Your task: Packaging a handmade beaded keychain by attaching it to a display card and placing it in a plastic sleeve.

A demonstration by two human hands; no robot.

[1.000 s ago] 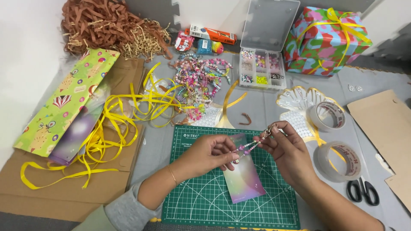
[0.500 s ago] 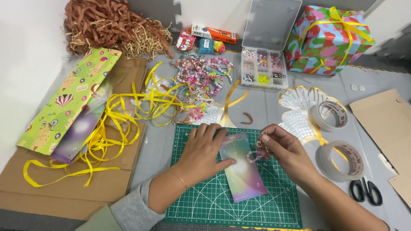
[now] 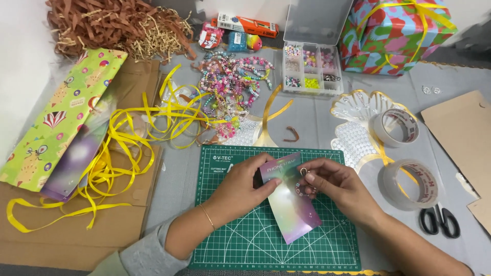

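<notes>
A shiny iridescent card (image 3: 294, 207) lies slanted on the green cutting mat (image 3: 240, 240). My left hand (image 3: 244, 183) pinches the card's upper left edge and lifts that end a little. My right hand (image 3: 330, 185) holds a short beaded strap (image 3: 303, 183) with a small metal clasp against the card's top. The strap's pink and purple beads are partly hidden under my fingers.
Two tape rolls (image 3: 409, 184) and black scissors (image 3: 436, 221) lie to the right. A pile of bead strings (image 3: 232, 89), an open bead box (image 3: 312, 71), a wrapped gift box (image 3: 394, 33), yellow ribbon (image 3: 133, 138), wrapping paper (image 3: 56, 117) and brown paper shred (image 3: 112, 25) fill the back and left.
My hands came down from holding the strap stretched in the air. The left hand took the card's top edge and the right brought the bunched strap onto it.
</notes>
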